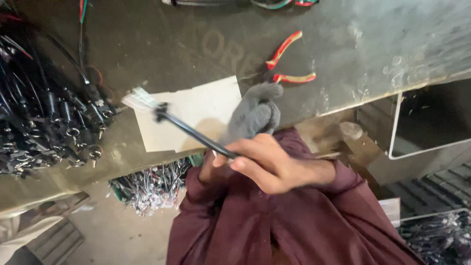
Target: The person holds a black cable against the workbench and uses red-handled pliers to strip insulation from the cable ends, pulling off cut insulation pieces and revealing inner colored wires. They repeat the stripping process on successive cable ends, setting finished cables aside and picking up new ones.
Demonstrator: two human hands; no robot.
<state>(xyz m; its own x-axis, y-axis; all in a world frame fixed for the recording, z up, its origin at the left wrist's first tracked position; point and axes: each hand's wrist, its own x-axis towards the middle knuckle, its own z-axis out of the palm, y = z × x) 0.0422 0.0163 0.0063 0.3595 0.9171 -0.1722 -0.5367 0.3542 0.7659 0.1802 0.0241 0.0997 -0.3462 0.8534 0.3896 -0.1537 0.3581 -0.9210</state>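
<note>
One black cable held between two hands above the surface.

The right hand (267, 164) is bare and closed around the near end of one black cable (194, 133); the left hand (255, 115) wears a grey glove, its fingers curled, but I cannot tell if it grips the cable. The cable runs up-left to a white connector (140, 99), over one beige cardboard sheet (206, 110) on the grey surface (343, 44). One pair of pliers (287, 64) with red-yellow handles lies just beyond the glove — open. At left lies a pile of black cables (44, 127) — too many to count.
</note>
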